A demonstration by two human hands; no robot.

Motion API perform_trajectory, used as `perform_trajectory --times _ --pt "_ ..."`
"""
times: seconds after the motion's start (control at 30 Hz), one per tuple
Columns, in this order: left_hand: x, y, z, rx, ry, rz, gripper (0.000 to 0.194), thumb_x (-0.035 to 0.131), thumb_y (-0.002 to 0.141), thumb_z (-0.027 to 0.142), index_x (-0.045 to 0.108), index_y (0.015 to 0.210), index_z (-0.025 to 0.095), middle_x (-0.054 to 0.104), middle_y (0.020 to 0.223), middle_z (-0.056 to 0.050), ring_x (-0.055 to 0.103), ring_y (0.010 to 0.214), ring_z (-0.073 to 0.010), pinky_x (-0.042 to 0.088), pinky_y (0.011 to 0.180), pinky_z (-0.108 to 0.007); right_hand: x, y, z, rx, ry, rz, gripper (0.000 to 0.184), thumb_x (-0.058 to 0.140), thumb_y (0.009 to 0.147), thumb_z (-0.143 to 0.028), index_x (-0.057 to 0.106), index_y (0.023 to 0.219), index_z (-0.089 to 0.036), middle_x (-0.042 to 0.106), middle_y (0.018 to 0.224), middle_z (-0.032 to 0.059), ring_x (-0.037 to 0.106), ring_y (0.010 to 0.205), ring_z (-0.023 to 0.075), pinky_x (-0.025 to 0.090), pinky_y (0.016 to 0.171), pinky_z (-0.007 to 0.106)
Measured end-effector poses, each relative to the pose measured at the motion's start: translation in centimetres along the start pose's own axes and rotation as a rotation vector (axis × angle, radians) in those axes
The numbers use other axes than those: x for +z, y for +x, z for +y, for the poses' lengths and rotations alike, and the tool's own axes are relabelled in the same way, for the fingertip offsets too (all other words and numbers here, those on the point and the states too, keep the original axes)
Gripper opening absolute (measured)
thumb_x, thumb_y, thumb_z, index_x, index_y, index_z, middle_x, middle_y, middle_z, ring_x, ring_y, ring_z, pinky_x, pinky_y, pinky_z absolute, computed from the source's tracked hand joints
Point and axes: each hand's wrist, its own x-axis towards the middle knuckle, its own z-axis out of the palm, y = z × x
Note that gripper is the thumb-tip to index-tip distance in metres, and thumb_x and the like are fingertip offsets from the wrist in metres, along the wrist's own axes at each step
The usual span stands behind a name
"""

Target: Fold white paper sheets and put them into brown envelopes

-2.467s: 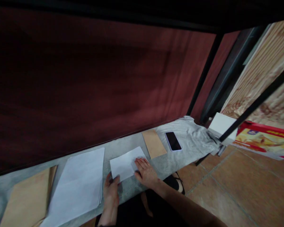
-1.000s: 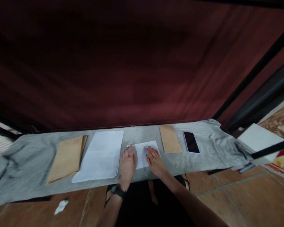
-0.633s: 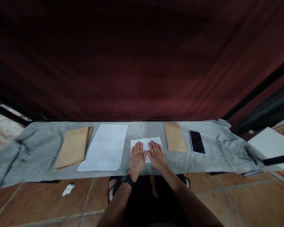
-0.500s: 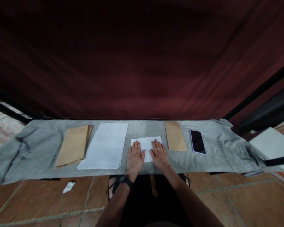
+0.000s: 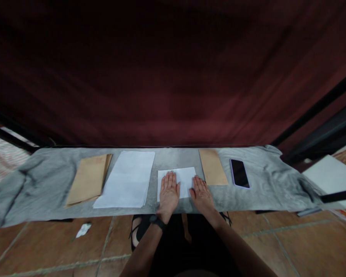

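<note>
A folded white sheet of paper [image 5: 185,181] lies on the grey cloth in front of me. My left hand [image 5: 169,194] rests flat on its left half, fingers stretched out and pointing away from me. At the sheet's right edge lies my right hand [image 5: 202,194], palm down, its fingers extended and slightly spread. Just beyond the right fingertips is a single brown envelope [image 5: 212,167]. To the left of the sheet lies a stack of white paper [image 5: 127,179]. Parts of the folded sheet are hidden under my hands.
Brown envelopes [image 5: 88,179] are piled at the left. A phone [image 5: 240,173] with a pale purple edge lies right of the single envelope. Grey cloth [image 5: 273,184] covers the narrow table. A dark red curtain [image 5: 173,96] hangs behind, and a crumpled white scrap [image 5: 83,230] is on the tiled floor.
My left hand has slid right, towards the middle of the folded sheet. My right hand has moved slightly right and towards me, to the sheet's right edge. Both stay flat.
</note>
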Motion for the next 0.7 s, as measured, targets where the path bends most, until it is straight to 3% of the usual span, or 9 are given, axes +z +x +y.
perform_trajectory --times 0.2,0.4,0.53,0.7 --pt "0.3 0.2 0.4 0.010 0.017 -0.066 0.057 0.033 0.101 0.033 0.038 0.152 0.008 0.039 0.159 -0.015 0.030 0.150 -0.0260 0.027 0.123 -0.047 -0.3 3.1 -1.7 -0.093 0.114 -0.065 0.053 0.029 0.106 -0.032 0.039 0.153 -0.011 0.041 0.158 0.0121 0.037 0.146 0.0235 0.033 0.119 0.044" --pt "0.1 0.1 0.1 0.026 0.022 -0.086 0.057 0.029 0.099 0.024 0.036 0.154 0.009 0.040 0.159 -0.012 0.029 0.151 -0.0243 0.027 0.123 -0.047 1.2 6.5 -4.2 -0.131 0.123 -0.209 0.049 0.029 0.107 -0.031 0.047 0.149 -0.015 0.041 0.158 0.0085 0.036 0.147 0.0221 0.028 0.122 0.043" --pt "0.3 0.1 0.1 0.009 0.009 -0.093 0.057 0.028 0.099 0.026 0.037 0.153 0.011 0.040 0.159 -0.012 0.029 0.151 -0.0235 0.027 0.123 -0.047 1.9 6.7 -3.6 -0.111 0.070 -0.211 0.048 0.034 0.106 -0.032 0.045 0.151 -0.021 0.038 0.159 0.0068 0.036 0.147 0.0238 0.026 0.121 0.046" --pt "0.5 0.4 -0.1 -0.049 0.010 -0.089 0.057 0.030 0.099 0.028 0.039 0.152 0.009 0.036 0.160 -0.013 0.030 0.150 -0.0237 0.027 0.123 -0.045 2.1 6.2 -2.2 -0.036 0.006 -0.142 0.050 0.038 0.105 -0.033 0.042 0.153 -0.019 0.037 0.160 0.0107 0.037 0.146 0.0258 0.027 0.120 0.046"
